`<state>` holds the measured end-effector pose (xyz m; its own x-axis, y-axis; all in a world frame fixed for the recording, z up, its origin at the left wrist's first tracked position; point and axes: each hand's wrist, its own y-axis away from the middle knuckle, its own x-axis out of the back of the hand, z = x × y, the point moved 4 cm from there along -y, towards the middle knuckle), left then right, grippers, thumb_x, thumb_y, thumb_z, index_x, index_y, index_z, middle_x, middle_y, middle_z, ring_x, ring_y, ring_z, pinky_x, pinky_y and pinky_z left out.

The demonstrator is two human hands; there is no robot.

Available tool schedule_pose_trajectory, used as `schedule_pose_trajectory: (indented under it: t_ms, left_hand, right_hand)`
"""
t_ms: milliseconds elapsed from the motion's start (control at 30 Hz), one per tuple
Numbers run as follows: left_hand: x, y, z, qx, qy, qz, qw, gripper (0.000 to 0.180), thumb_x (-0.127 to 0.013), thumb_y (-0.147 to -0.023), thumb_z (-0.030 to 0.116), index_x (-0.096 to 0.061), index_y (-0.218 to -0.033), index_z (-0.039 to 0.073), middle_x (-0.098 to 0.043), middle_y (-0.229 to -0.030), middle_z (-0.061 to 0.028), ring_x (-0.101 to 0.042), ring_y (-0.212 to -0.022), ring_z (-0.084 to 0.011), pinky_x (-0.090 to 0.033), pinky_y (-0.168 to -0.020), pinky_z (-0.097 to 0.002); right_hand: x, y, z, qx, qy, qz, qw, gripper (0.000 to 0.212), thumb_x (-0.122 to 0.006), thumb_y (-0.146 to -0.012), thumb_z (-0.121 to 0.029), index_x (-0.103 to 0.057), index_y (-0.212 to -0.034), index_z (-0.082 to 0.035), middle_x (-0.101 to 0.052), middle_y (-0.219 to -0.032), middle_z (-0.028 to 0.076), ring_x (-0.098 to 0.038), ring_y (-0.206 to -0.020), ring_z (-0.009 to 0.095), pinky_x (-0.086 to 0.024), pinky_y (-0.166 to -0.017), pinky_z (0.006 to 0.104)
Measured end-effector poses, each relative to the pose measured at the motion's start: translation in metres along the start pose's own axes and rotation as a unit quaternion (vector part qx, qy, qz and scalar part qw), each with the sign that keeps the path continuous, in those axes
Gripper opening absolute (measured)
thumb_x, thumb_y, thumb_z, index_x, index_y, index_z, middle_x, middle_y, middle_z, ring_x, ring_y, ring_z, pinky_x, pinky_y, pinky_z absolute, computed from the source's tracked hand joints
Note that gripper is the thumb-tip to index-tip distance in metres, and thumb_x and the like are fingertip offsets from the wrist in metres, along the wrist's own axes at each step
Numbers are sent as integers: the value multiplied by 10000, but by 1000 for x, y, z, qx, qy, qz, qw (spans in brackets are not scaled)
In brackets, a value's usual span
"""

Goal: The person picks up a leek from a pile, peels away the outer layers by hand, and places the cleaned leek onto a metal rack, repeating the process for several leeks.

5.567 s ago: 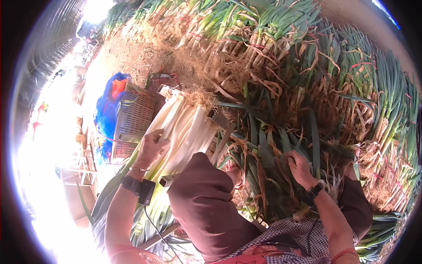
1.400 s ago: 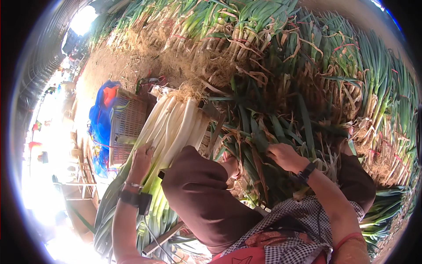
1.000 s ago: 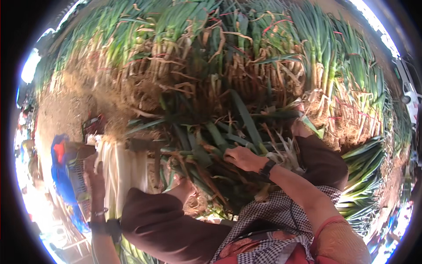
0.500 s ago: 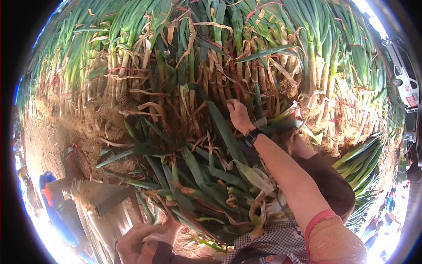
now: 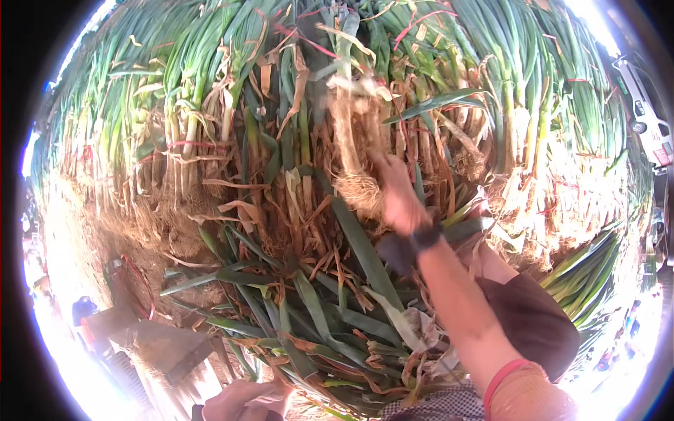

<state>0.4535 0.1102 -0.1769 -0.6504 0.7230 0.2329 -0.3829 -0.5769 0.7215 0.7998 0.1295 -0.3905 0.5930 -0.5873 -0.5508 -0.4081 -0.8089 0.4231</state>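
Roots downward, a pale bundle of green onions stands out from the packed row in the middle. My right hand is closed at its right side near the root end; the fingertips are blurred and partly hidden. A dark watch is on that wrist. My left hand is low at the lower left, its fingers curled; whether anything is in them is hidden. Before me lies a heap of loose green onions with broad dark leaves.
Upright green onions tied with red strands fill the far side. More bundles lie at the right, beside my bent knee. A grey box-like object stands at the lower left. A white vehicle is at the far right.
The bundle of green onions has come up out of the row beside my right hand, its roots now showing. My right hand has shifted slightly right and nearer; my left hand sits a little lower.
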Motion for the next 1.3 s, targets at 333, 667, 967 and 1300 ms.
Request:
schedule_pose_trajectory:
  t_ms: [333, 667, 967, 1300]
  left_hand:
    - [-38, 5, 12, -211, -12, -27, 977, 360, -603, -949, 234, -627, -1109, -87, -682, -953, -139, -665, -870, -189, -523, -789, -309]
    - [-74, 0, -11, -221, -129, -96, 962, 279, -552, -969, 123, -608, -1176, -55, -687, -1021, -100, -645, -964, -160, -510, -870, -291]
    - [-75, 19, -45, -276, 167, -207, 924, 380, -569, -967, 186, -554, -1254, -62, -680, -1057, -88, -628, -933, -137, -503, -830, -281]
    - [-77, -31, -87, -226, 51, -63, 971, 373, -560, -960, 324, -661, -1137, 12, -639, -889, 0, -571, -814, -94, -486, -716, -268]
  right_hand:
    - [12, 170, 133, -176, 264, 39, 947, 345, -638, -918, -249, -574, -1041, 67, -611, -852, 66, -548, -737, 116, -464, -615, 308]
    - [-15, 178, 69, 44, 164, 30, 985, 326, -666, -904, -300, -556, -1021, -16, -636, -847, 80, -625, -675, 210, -505, -602, 374]
    - [5, 193, 143, 46, 546, 167, 820, 333, -718, -698, -132, -615, -959, 48, -672, -874, 220, -670, -795, 331, -519, -649, 447]
    - [-75, 346, 71, -125, 55, -289, 947, 252, -544, -954, -197, -537, -1103, 5, -643, -970, 119, -661, -877, 216, -549, -786, 372]
